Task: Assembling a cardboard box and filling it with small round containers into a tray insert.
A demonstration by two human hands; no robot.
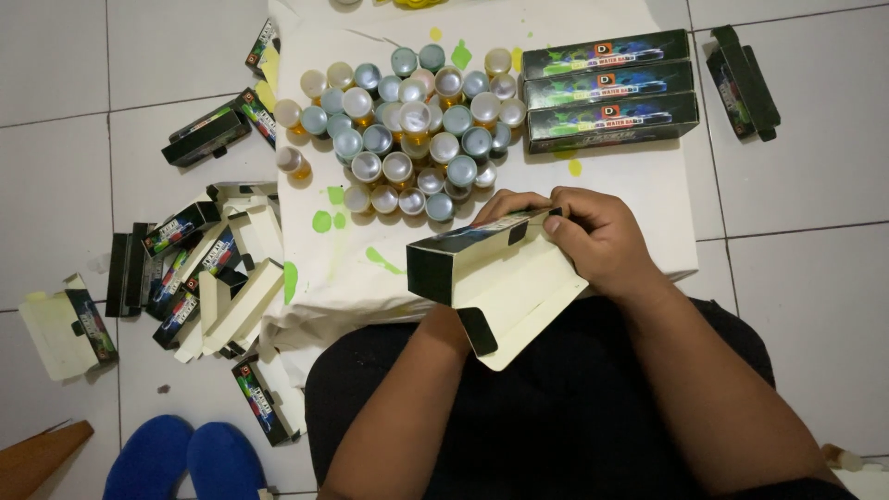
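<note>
Both hands are working one long carton [482,268] held over the lap, just near of the paint-spotted white sheet [639,204] — black printed outside, cream inside, one end flap hanging open toward the near side. The carton's long axis is running left to right, tilting slightly, far end up at the right. The right hand [597,241] is sitting at the carton's right end, fingers curling over the top edge and thumb pressing in, clamped on the box there. The left hand [505,204] is mostly hiding behind the carton; only knuckles are showing over the far edge, so it is touching the box but whether it is gripping I cannot tell. The right hand is nearer the closed end; the open flap is lying down-left of it, closer to the left forearm. Both forearms are coming up from the near side, elbows spreading, wrists bending inward. Far of the hands, a cluster of small capped bottles [407,130] is standing on the sheet, well apart from the carton; three finished boxes [607,93] are stacking at far right. Flat unfolded cartons [204,278] are lying scattered on the tiled floor [56,167] at left — blue slippers [185,458] at near left.
</note>
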